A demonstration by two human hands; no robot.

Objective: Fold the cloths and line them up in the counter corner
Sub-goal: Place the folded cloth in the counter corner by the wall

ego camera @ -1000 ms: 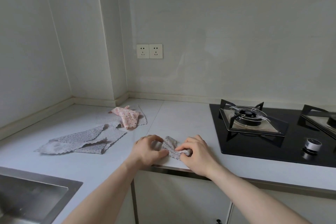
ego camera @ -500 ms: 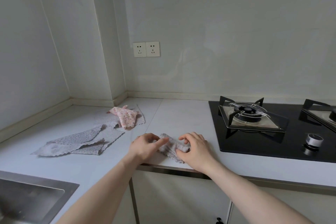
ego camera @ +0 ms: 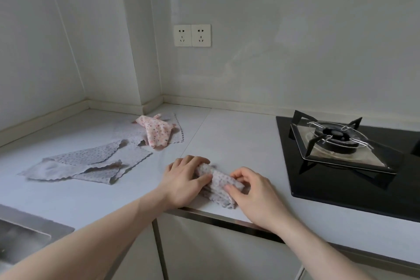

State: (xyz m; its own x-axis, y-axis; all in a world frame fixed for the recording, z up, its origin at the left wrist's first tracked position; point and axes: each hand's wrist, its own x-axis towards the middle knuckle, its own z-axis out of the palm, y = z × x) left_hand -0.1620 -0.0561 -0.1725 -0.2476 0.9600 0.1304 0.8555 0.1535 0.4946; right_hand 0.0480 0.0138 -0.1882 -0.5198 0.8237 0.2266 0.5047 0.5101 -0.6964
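Small cloth (ego camera: pixel 218 183) at counter (ego camera: pixel 238 143) front edge; spread cloths (ego camera: pixel 91 161) left; stove (ego camera: pixel 341 145) right; sink (ego camera: pixel 25 234) far left.

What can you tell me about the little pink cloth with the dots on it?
The small pink cloth with tiny coloured dots looks soft and thin. It lies bunched and crumpled, not folded, near the counter corner, on top of a flat pale grey cloth with a wavy edge. No hand touches it.

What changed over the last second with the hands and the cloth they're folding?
Both hands have kept hold of the grey cloth at the counter edge: the left hand and right hand have gathered it into a tighter bundle. The pink cloth and spread grey cloths stayed put.
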